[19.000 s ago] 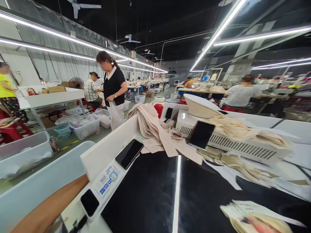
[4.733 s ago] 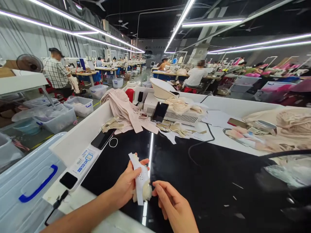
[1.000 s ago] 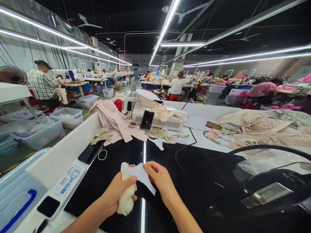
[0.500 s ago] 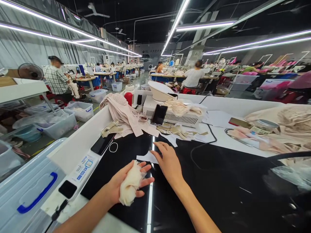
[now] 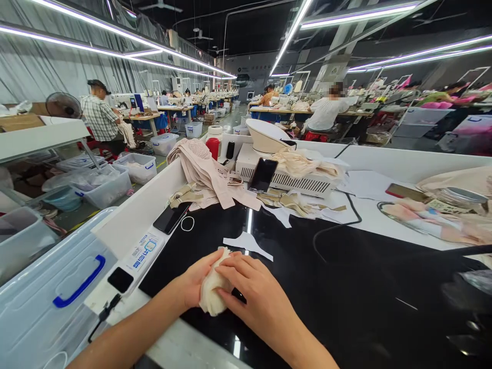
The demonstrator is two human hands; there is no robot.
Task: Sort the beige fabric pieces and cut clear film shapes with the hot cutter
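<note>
Fabric bundle [image 5: 210, 293] is gripped at lower centre of the frame.
It is cupped by the left hand [image 5: 195, 279], fingers mostly hidden, and pinched between thumb and bent fingers of the right hand [image 5: 255, 289]; a white cutout [image 5: 246, 242] is seen just above.

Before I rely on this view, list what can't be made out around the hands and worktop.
All in the head view:
Underside of the cream bundle: hidden by the left hand.
Most of the left hand's fingers: hidden behind the bundle and the right hand.
Dark object at far right: blurred, cut off by the right edge.
Small print on the blue-and-white label: too small to read.
</note>
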